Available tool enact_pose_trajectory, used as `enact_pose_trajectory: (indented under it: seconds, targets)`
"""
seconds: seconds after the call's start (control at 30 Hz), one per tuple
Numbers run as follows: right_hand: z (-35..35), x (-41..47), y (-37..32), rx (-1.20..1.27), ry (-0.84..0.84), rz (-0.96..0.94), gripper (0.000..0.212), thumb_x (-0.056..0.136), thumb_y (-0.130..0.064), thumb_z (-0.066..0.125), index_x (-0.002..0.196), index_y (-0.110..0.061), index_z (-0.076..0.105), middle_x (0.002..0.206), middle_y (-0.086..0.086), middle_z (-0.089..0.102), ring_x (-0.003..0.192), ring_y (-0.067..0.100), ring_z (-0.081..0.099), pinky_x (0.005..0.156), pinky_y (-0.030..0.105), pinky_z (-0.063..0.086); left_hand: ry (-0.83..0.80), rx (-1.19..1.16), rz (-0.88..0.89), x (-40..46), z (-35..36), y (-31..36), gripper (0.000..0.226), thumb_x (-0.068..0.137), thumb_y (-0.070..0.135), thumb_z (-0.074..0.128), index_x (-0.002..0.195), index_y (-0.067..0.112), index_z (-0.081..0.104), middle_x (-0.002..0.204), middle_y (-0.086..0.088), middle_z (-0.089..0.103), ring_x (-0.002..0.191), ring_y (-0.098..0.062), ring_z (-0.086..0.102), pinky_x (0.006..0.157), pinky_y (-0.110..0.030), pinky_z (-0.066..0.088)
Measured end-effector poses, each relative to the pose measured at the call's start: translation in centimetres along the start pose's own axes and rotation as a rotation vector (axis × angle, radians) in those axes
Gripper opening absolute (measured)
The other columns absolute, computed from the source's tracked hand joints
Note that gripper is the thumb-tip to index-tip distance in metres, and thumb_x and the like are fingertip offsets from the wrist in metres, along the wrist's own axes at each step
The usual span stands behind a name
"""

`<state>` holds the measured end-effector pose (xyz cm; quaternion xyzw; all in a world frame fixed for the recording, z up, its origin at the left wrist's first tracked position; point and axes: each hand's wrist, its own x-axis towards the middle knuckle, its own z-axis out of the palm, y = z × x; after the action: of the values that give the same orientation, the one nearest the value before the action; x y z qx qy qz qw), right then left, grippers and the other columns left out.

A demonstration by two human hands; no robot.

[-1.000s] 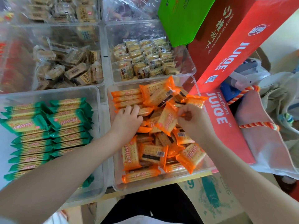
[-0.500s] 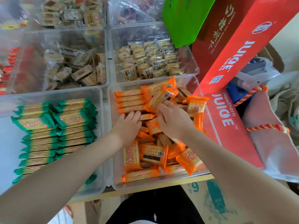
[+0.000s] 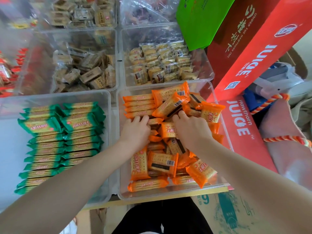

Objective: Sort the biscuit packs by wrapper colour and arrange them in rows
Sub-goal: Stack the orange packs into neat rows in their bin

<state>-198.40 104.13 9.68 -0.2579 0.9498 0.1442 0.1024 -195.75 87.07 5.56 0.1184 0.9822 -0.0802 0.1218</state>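
Orange-wrapped biscuit packs (image 3: 163, 163) fill the clear plastic tub (image 3: 217, 105) on the near right, a few rowed on edge at its far left, the rest jumbled. The left hand (image 3: 135, 130) rests on that row, fingers curled over a pack's edge; the right hand (image 3: 190, 128) digs into the heap, grip hidden. Green-wrapped biscuit packs (image 3: 62, 141) lie rowed in the clear left tub (image 3: 101, 97).

The scene is lit brightly and evenly by soft daylight, with only faint shadows cast. Motion blur is seen over the far left bins (image 3: 67, 48), and wide-angle bending is noticed toward the edges.
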Motion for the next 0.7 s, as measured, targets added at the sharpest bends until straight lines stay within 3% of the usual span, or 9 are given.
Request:
enact_pose_trajectory:
  seconds: [0.07,0.13,0.27,0.37,0.43,0.5,0.6,0.7]
  targets:
    - [0.2,-0.6,0.4,-0.001,0.03,0.009,0.037,0.09,-0.027,0.058,0.12,-0.015,0.04,0.115,0.003,0.052,0.08,0.022,0.064,0.044,0.027,0.027,0.068,0.02,-0.013,-0.1,0.4,0.5,0.03,0.074,0.027,0.074,0.095,0.007,0.066,0.124,-0.015,0.047,0.104,-0.033,0.054,0.077,-0.04,0.046]
    - [0.4,-0.7,0.6,0.002,0.039,0.027,0.036,0.088,-0.03,0.062,0.115,-0.017,0.041,0.105,0.0,0.054,0.079,0.021,0.064,0.047,0.028,0.03,0.087,0.032,-0.046,0.0,0.6,0.7,0.041,0.05,0.02,0.088,0.082,0.006,0.065,0.107,-0.018,0.056,0.082,-0.034,0.061,0.063,-0.04,0.049]
    - [0.5,-0.7,1.0,0.036,0.054,0.058,0.038,0.086,-0.03,0.064,0.113,-0.019,0.04,0.103,0.0,0.052,0.08,0.022,0.064,0.048,0.028,0.031,0.217,-0.001,-0.046,0.2,0.4,0.3,0.049,0.05,0.015,0.087,0.089,0.006,0.059,0.112,-0.023,0.056,0.097,-0.041,0.057,0.082,-0.053,0.047]
    - [0.7,-1.1,0.8,0.019,0.068,0.064,0.033,0.088,-0.025,0.06,0.113,-0.018,0.04,0.101,0.0,0.053,0.074,0.02,0.062,0.043,0.027,0.022,0.262,0.016,-0.001,0.6,0.0,-0.6,0.043,0.047,0.014,0.087,0.083,0.008,0.063,0.107,-0.021,0.059,0.095,-0.036,0.056,0.08,-0.046,0.048]
    - [0.8,-1.3,0.6,0.006,0.082,0.068,0.028,0.091,-0.024,0.057,0.113,-0.017,0.041,0.099,0.001,0.054,0.072,0.019,0.061,0.043,0.027,0.02,0.246,0.024,0.037,0.8,-0.6,-1.1,0.037,0.049,0.012,0.084,0.08,0.011,0.063,0.101,-0.017,0.058,0.086,-0.033,0.055,0.067,-0.038,0.047]
    - [0.8,-1.4,0.4,-0.002,0.092,0.062,0.027,0.092,-0.023,0.055,0.114,-0.016,0.042,0.1,0.002,0.054,0.071,0.019,0.06,0.045,0.028,0.023,0.146,0.025,0.063,0.8,-1.0,-1.4,0.033,0.062,0.012,0.079,0.089,0.011,0.06,0.102,-0.016,0.053,0.081,-0.031,0.057,0.054,-0.032,0.038]
    - [1.0,-1.3,0.0,-0.011,0.102,0.002,0.035,0.09,-0.023,0.057,0.122,-0.016,0.043,0.108,0.005,0.055,0.072,0.02,0.061,0.046,0.028,0.024,0.003,0.054,0.066,0.8,-0.6,-1.4,0.022,0.088,0.019,0.055,0.108,0.011,0.051,0.118,-0.015,0.045,0.089,-0.031,0.06,0.054,-0.032,0.036]
    - [0.6,-1.4,-0.3,-0.078,0.096,-0.027,0.046,0.068,-0.024,0.078,0.109,-0.017,0.059,0.097,0.006,0.064,0.054,0.018,0.058,0.043,0.026,0.023,-0.051,0.111,0.065,0.5,-1.1,-0.6,0.014,0.093,0.014,0.047,0.101,0.012,0.058,0.111,-0.009,0.059,0.091,-0.028,0.063,0.057,-0.03,0.036]
